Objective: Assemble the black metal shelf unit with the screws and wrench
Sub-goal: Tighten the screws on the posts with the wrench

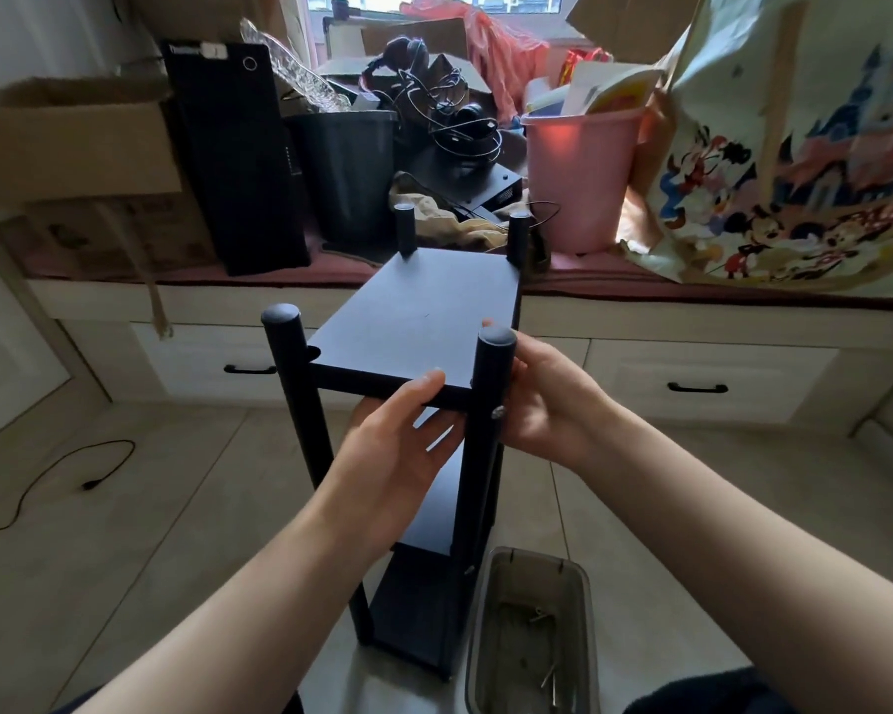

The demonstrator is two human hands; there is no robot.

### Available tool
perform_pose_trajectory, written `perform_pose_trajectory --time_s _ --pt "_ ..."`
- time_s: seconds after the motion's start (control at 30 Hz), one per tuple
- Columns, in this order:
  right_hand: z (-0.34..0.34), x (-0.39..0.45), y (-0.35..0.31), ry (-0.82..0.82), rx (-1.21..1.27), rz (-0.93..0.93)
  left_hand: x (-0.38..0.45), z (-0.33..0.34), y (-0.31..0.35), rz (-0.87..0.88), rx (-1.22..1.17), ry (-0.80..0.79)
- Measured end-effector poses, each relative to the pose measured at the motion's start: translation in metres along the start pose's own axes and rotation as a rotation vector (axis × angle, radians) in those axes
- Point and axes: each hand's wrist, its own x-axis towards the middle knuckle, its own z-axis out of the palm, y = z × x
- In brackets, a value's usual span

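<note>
The shelf unit (418, 322) stands upright on the floor in front of you, its top panel near your hands. Your left hand (398, 445) grips that panel's near edge, thumb on top; your right hand (547, 399) clasps the near right post (485, 435) beside a screw (497, 413). A clear tub (578, 610) with screws sits near right.

You have a pink bucket (578, 182) beside a black bin (346, 172) on the window bench (176, 273). A black cable (47, 481) lies on your floor.
</note>
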Motion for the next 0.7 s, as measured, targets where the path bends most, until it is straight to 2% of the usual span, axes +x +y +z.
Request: perform_pose_trajectory --time_s 0.17,0.3,0.37,0.4,0.47,0.6,0.63,0.7 --pt "0.002 0.001 0.000 -0.032 0.139 -0.025 -0.001 0.004 0.004 0.037 0.104 0.110" --pt "0.002 0.001 0.000 -0.054 0.157 -0.029 -0.013 0.007 0.018 0.024 0.525 0.282" --pt "0.003 0.002 -0.001 -0.064 0.140 -0.039 -0.020 0.005 0.027 0.091 0.775 0.359" --pt "0.004 0.002 -0.002 -0.075 0.127 -0.040 -0.024 0.003 0.030 0.186 0.918 0.402" --pt "0.007 -0.001 -0.002 -0.063 0.115 -0.049 -0.029 -0.005 0.034 0.490 1.214 0.469" --pt "0.007 -0.003 -0.003 -0.090 0.108 -0.061 -0.024 -0.004 0.037 1.148 1.512 0.381" --pt "0.006 -0.004 -0.003 -0.089 0.105 -0.057 -0.019 -0.002 0.036 1.217 1.554 0.326" --pt "0.006 -0.004 -0.003 -0.116 0.120 -0.051 -0.011 0.002 0.031 1.151 1.645 0.241"
